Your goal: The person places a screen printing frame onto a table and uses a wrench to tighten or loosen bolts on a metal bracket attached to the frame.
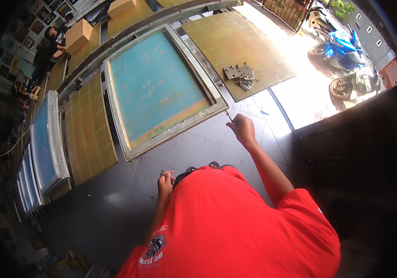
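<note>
A large screen-printing frame (pixel 178 133) with blue-green mesh (pixel 154 83) lies tilted in front of me, its border grey and worn. At its near right corner, my right hand (pixel 243 130) is closed on a thin dark rod (pixel 228 116) that reaches up to the frame. My left hand (pixel 164 184) hangs low near my waist, below the frame's near left corner. Its fingers are curled around something small and greyish; a bit of red shows beside it, and its kind is hidden.
A yellowish board (pixel 235 41) to the right carries a pile of metal brackets (pixel 241 75). Another gridded board (pixel 90 129) and several blue screens (pixel 45 139) stand left. Cardboard boxes (pixel 78 35) and another person (pixel 52 44) are far left; motorcycles (pixel 344 50) stand outside.
</note>
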{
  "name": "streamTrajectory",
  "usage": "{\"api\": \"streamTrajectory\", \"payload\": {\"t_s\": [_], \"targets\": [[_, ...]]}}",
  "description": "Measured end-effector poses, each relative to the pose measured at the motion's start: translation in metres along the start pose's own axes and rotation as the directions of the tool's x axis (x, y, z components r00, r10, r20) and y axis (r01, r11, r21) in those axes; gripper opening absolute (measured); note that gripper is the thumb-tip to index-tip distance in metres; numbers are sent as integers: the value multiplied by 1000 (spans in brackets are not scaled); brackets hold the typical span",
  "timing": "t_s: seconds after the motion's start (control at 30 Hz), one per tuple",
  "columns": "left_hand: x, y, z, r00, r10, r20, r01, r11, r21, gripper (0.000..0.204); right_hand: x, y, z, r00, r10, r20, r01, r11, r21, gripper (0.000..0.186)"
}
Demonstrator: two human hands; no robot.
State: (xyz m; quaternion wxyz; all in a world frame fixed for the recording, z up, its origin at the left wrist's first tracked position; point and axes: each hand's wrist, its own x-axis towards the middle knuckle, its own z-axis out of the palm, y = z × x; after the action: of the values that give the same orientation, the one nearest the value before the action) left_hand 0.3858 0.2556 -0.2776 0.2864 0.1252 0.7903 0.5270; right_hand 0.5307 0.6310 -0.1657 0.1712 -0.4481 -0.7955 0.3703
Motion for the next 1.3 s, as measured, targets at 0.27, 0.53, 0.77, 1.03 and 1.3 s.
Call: {"api": "streamTrajectory", "payload": {"t_s": [0.27, 0.53, 0.77, 1.03, 1.3], "targets": [[-14, -15, -6, 999, -4, -52, 3, 1000, -6, 23, 5, 38, 11, 726, 106, 680, -688, 131, 714, 22], [-24, -19, -7, 995, 26, -99, -23, 999, 36, 22, 12, 31, 12, 994, -110, 16, 108, 990, 96, 39], [-36, -21, -16, 984, 22, -176, -19, 1000, 18, 21, 15, 44, 3, 716, 98, 692, -696, 177, 696, 26], [-44, -42, -32, 961, 2, -277, -15, 999, -45, 21, 7, 17, 2, 947, 199, 253, -288, 876, 387, 19], [-46, -53, -55, 945, -1, -326, -4, 1000, -12, 22, 9, 38, 9, 722, 286, 630, -676, 97, 731, 23]]}}
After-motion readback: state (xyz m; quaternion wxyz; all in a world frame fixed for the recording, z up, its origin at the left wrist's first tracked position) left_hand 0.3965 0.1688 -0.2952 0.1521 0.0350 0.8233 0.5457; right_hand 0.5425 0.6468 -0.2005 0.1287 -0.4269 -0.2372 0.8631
